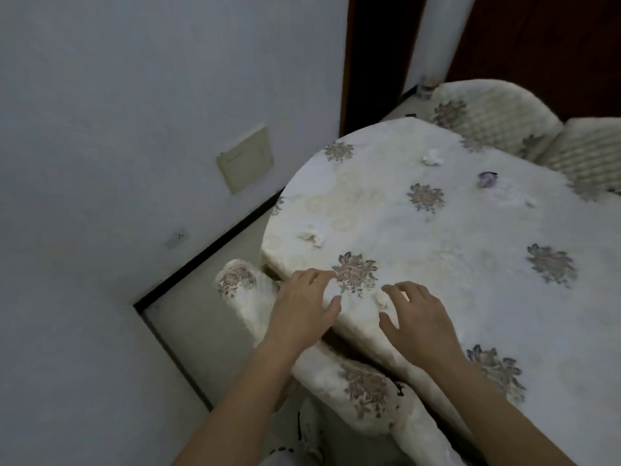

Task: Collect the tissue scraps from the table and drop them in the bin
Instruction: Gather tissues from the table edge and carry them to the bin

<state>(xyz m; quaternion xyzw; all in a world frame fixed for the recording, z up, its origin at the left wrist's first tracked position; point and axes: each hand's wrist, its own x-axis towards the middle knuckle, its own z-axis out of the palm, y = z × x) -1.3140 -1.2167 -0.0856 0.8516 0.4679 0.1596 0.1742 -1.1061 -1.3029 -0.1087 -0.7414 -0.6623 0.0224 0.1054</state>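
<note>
Left hand and right hand, both loosely spread and holding nothing, hover over the near edge of a flower-patterned table. One tissue scrap lies just beside the right hand's fingers; two more scraps lie farther off. A cloth-covered chair is tucked beneath the hands.

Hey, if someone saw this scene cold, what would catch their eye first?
Two bare hands reach over the table's near edge, the left hand and the right hand, with a small tissue scrap beside the right fingertips. Behind them spreads the flowered tablecloth, dotted with a left-edge scrap, a far scrap and a purplish scrap.
</note>
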